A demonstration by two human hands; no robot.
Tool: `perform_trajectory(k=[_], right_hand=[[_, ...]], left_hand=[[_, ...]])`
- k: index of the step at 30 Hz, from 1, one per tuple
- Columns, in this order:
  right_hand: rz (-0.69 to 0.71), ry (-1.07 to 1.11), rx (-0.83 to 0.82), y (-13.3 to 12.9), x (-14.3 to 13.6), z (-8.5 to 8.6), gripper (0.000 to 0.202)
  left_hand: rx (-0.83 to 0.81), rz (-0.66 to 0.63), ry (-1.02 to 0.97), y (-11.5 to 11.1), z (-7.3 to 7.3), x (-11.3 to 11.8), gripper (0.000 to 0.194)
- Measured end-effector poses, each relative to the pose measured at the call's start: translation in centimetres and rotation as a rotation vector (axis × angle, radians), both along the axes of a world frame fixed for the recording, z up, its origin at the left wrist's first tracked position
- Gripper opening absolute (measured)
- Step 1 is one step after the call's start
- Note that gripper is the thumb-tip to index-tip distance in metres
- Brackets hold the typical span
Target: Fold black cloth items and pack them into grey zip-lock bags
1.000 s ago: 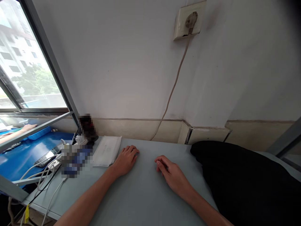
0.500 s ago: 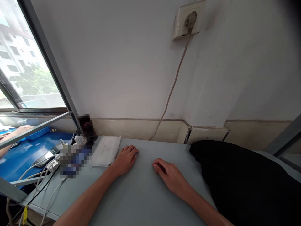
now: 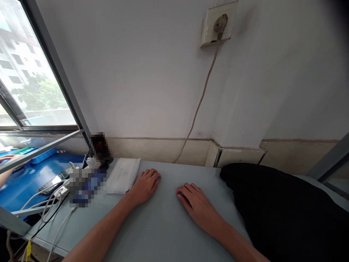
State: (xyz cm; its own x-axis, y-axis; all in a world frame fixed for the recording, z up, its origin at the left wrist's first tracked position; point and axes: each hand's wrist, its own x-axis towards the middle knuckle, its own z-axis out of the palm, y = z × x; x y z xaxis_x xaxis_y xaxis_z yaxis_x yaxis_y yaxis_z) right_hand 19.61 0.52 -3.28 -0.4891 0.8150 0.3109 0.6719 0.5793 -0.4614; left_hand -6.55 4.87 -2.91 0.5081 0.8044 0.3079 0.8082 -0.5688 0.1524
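My left hand [image 3: 145,186] rests palm down on the grey table [image 3: 163,233], its fingers slightly spread and nothing in them. Just to its left lies a flat white packet [image 3: 124,175], close to the wrist. My right hand [image 3: 195,203] also lies palm down on the table, fingers loosely curved and a little apart, with nothing visible in it; its palm is hidden. Between the two hands there is a gap of bare tabletop. A black cloth [image 3: 283,211] is spread to the right of my right hand.
At the left are a blurred blue item [image 3: 89,187], a power strip [image 3: 61,191] and tangled white cables. Another person's hand [image 3: 8,160] is over a blue surface [image 3: 24,185] beyond the metal frame. A cord hangs from a wall socket [image 3: 218,23].
My right hand has turned further palm down and its fingers have loosened and spread a little. The other person's hand at the far left has shifted left and down. My left hand stays put.
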Motion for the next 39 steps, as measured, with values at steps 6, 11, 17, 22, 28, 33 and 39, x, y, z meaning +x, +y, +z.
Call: perform_trajectory(k=[6, 11, 17, 22, 28, 33, 39], right_hand=[[-0.050, 0.034, -0.070, 0.62, 0.47, -0.38, 0.020], [-0.041, 0.033, -0.098, 0.61, 0.48, -0.37, 0.018], [-0.033, 0.030, -0.106, 0.75, 0.51, -0.44, 0.018], [-0.032, 0.031, -0.100, 0.68, 0.53, -0.40, 0.017], [-0.048, 0.010, -0.102, 0.34, 0.46, 0.00, 0.016], [-0.072, -0.004, -0.040, 0.38, 0.34, -0.29, 0.016], [-0.103, -0.027, 0.053, 0.33, 0.45, -0.89, 0.017]], left_hand=[[-0.006, -0.005, -0.002, -0.09, 0.10, 0.00, 0.024], [0.007, -0.008, -0.009, 0.08, -0.18, -0.14, 0.024], [0.012, -0.008, -0.008, 0.11, -0.18, -0.15, 0.024], [0.010, 0.011, 0.018, -0.04, -0.03, 0.10, 0.024], [0.028, 0.040, 0.040, -0.36, 0.30, 0.69, 0.026], [0.022, 0.035, 0.040, -0.42, 0.52, 0.77, 0.027], [0.014, 0.024, 0.032, -0.29, 0.48, 0.62, 0.028]])
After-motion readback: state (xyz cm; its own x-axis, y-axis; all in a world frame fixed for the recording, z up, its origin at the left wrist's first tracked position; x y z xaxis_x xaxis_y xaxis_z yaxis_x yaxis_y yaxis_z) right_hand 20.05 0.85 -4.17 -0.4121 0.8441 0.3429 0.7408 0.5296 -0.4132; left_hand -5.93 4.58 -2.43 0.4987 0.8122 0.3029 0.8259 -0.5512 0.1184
